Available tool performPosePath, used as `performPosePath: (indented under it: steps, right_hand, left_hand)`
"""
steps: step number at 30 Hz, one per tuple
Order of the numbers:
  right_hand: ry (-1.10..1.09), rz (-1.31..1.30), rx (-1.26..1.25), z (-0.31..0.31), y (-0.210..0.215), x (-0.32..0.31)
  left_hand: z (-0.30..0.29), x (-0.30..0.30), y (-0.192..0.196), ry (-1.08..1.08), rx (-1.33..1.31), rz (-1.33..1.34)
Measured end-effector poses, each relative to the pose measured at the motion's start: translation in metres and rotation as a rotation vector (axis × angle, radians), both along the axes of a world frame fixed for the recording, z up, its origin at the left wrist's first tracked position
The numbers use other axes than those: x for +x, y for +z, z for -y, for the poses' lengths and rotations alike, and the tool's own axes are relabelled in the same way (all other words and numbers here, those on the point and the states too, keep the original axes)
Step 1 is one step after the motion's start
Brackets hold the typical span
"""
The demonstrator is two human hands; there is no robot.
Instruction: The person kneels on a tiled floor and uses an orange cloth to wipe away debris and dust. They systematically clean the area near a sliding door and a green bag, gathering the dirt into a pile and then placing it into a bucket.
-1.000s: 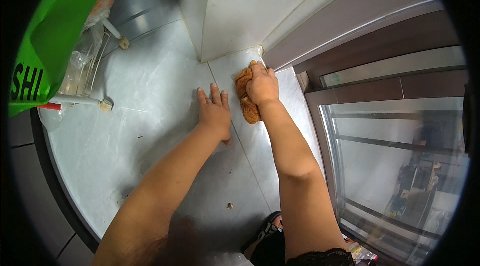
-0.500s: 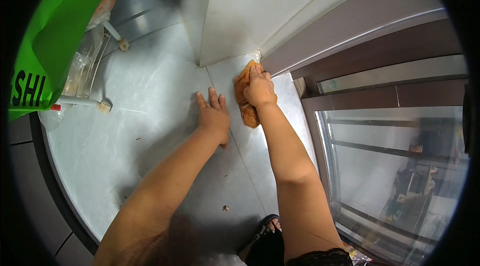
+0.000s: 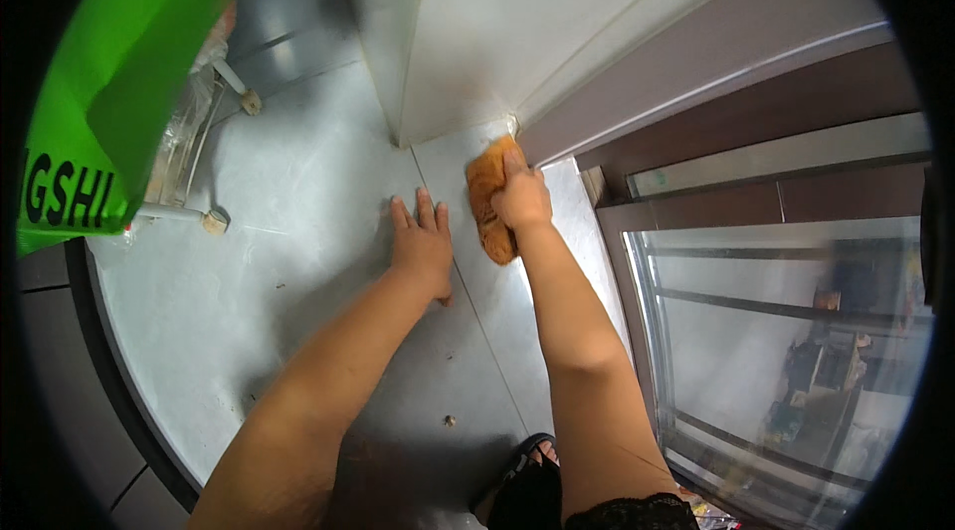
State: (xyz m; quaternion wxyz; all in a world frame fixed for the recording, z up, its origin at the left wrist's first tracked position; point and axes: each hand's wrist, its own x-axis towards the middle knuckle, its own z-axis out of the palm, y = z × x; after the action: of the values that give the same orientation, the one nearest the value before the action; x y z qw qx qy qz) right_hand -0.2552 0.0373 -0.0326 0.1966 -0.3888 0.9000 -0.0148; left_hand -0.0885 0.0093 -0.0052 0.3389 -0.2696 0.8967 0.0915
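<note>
My right hand (image 3: 524,198) presses an orange-brown cloth (image 3: 487,194) against the pale grey tiled floor (image 3: 338,162). Its fingers are partly curled over the right side of the folded cloth, and some fingertips are hidden. The cloth lies just below the wall corner, beside the brown door frame. To its left, my left hand (image 3: 422,253) rests on the floor with fingers spread and holds nothing. A tile joint runs between the two hands.
A green bag (image 3: 109,102) hangs at the upper left, in front of a white-legged rack (image 3: 179,213). White tiled wall (image 3: 497,22) stands ahead. A glass-paned door (image 3: 756,321) lines the right. A small brownish bit (image 3: 450,421) lies near my sandalled foot (image 3: 537,455).
My right hand has drawn slightly back toward me on the cloth, its fingers now more curled. The cloth has shifted a little nearer. My left hand stays planted; the green bag appears farther right.
</note>
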Motion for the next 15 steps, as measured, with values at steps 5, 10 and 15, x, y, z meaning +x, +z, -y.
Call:
performPosePath:
  steps: [5,10,15]
  right_hand:
    - [0.107,-0.081,-0.020,-0.052,-0.024,0.003]
    - [0.228,-0.130,-0.100,-0.013,-0.025,-0.007]
    - [0.125,-0.099,-0.064,-0.020,-0.020,-0.003]
  left_hand:
    - [-0.001,0.004,-0.003,0.011,0.003,-0.013]
    - [-0.002,-0.002,-0.002,-0.002,0.003,0.014]
    - [0.001,0.005,-0.003,0.028,0.027,-0.028]
